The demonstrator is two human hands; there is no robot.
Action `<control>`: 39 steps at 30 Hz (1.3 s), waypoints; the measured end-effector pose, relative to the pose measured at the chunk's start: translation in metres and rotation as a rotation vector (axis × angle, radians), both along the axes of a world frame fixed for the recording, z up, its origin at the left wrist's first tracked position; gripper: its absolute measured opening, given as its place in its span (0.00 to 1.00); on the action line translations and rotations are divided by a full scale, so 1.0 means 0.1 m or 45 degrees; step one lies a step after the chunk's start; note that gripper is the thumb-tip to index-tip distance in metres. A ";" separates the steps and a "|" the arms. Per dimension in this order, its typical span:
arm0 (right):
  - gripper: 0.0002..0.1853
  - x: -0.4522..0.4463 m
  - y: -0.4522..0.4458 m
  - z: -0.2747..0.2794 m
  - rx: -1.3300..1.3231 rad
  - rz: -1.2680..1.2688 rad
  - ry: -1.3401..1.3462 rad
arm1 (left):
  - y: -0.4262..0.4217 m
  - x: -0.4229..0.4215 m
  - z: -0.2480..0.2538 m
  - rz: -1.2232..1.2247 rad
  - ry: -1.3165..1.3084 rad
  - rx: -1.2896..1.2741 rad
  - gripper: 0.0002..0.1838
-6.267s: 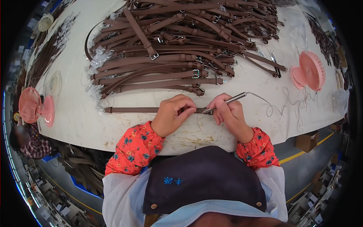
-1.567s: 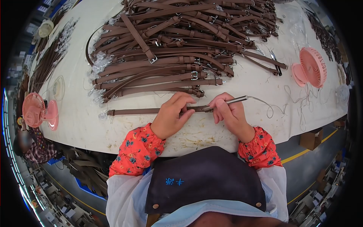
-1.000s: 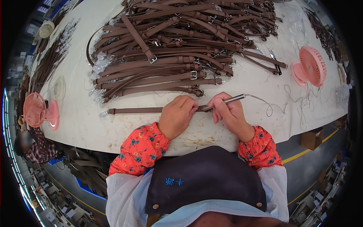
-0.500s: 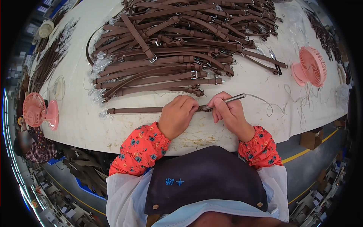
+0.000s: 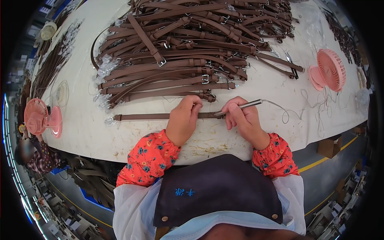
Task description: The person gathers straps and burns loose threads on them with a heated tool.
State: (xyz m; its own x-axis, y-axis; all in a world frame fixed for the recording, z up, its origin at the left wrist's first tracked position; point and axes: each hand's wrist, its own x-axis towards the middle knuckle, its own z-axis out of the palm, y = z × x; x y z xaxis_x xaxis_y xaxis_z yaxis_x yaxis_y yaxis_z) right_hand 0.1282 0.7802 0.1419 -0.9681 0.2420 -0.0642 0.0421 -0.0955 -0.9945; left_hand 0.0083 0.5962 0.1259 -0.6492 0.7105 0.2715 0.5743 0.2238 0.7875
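A brown leather strap [image 5: 144, 117] lies flat across the white table in front of me, with clear plastic wrap at its left end. My left hand [image 5: 185, 119] is over the strap's middle, its fingers curled and the fingertips pinched just above it; what they hold, if anything, is too small to see. My right hand [image 5: 242, 117] grips a slim metal pen-shaped tool [image 5: 251, 103] at the strap's right end. The tool's tip points down-left onto the strap, and a thin cord [image 5: 276, 107] trails from its rear end. My right fingers hide part of the strap's end.
Beyond the strap lies a large heap of buckled brown straps [image 5: 176, 68]. Pink fans stand at the right [image 5: 330, 71] and left [image 5: 37, 116]. Scissors [image 5: 291, 64] and loose thread [image 5: 320, 106] lie at the right. A cardboard box [image 5: 330, 147] sits beyond the table edge.
My left hand has moved slightly left and up, away from my right hand, uncovering more of the strap. The tool in my right hand has shifted slightly.
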 end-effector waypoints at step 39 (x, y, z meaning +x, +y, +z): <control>0.17 -0.01 -0.01 -0.01 -0.016 -0.034 0.041 | -0.08 -0.10 0.15 0.117 -0.477 0.045 0.10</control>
State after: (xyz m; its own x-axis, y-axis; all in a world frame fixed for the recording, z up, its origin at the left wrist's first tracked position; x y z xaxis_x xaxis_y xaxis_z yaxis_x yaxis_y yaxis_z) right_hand 0.1268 0.7789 0.1404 -0.9630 0.2669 -0.0366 0.0076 -0.1089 -0.9940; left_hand -0.0013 0.5886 0.1413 -0.7685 0.6392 0.0269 0.2243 0.2298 0.9471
